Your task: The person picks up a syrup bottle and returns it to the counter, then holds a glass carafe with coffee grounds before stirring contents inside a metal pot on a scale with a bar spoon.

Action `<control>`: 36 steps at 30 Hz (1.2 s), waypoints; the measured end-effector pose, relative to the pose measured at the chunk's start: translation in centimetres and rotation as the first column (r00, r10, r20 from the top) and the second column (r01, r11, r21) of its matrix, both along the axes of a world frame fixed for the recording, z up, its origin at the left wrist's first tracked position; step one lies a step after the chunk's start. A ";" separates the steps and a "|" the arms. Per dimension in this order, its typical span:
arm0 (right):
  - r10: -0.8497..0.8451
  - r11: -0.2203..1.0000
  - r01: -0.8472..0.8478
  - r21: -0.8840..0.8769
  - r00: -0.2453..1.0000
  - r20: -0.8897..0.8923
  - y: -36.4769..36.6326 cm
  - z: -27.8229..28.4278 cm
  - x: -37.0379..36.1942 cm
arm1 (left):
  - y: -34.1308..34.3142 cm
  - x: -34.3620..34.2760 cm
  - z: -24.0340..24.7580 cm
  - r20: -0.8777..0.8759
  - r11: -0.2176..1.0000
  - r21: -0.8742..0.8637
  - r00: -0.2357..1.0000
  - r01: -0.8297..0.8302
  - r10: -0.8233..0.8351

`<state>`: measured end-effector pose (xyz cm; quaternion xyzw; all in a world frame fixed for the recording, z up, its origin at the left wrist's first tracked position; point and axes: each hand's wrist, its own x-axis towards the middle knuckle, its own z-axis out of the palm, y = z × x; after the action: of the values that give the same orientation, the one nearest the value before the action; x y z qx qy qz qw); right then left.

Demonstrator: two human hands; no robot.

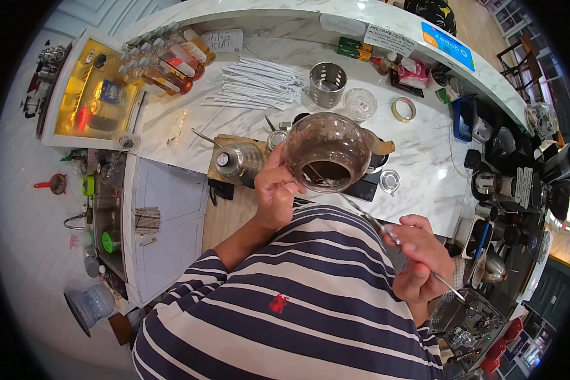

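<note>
My left hand (pixel 276 197) is closed on a round clear glass pot (pixel 326 136), held tilted above the counter's near edge with its mouth toward me. Something dark shows inside it, with pale streaks near the rim. A brown handle-like part (pixel 382 147) juts out at the pot's right. In my right hand (pixel 421 256) is a long thin metal bar spoon (pixel 449 285) with a twisted stem. Its far end reaches up to the pot's mouth; the tip is hard to make out. A steel gooseneck kettle (pixel 237 161) stands left of the pot on a wooden board.
White straws (pixel 256 82) lie in a heap at the back, beside a perforated steel cup (pixel 327 84). A glass lid (pixel 360 103) and a tape roll (pixel 403 109) lie farther right. Syrup bottles (pixel 171 69) line the back left. Equipment including a coffee machine (pixel 468 326) crowds the right.
</note>
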<state>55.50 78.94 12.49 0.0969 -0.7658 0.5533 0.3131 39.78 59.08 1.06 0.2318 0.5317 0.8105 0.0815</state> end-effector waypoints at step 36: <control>-0.056 0.993 0.035 0.113 0.980 0.189 -0.2 3.4 -1.9 | -0.2 -5.0 0.5 -0.305 0.998 -0.017 0.950 0.060 -0.062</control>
<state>53.60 78.70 15.88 0.0421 -0.8235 0.5102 0.2446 34.82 58.91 1.55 0.3702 0.5336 0.7600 0.0243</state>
